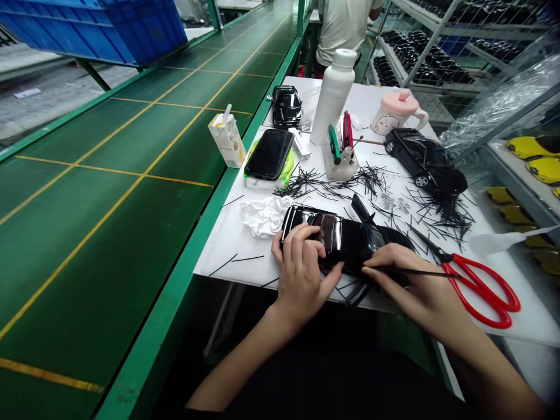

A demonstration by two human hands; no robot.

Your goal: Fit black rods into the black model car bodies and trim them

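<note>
Fingers of the left hand [301, 268] clasp the glossy black toy car body [345, 236] at the white bench's [227, 239] near edge. The right hand [409, 283] pinches a thin black plastic strip [420, 272] against the car's side, red-handled scissors [479, 283] just beside it.

Bright, even light from overhead fills the scene, and the white counter [245, 256] looks almost washed out. Shadows are soft and short. Pale glare streaks the glossy roof of the black toy car [345, 236] and the phone screen [269, 154]. The wide lens bends the conveyor belt [109, 192] lines outward toward the edges, and the plastic sheeting [499, 105] at upper right blurs slightly. The centre stays sharp.
</note>
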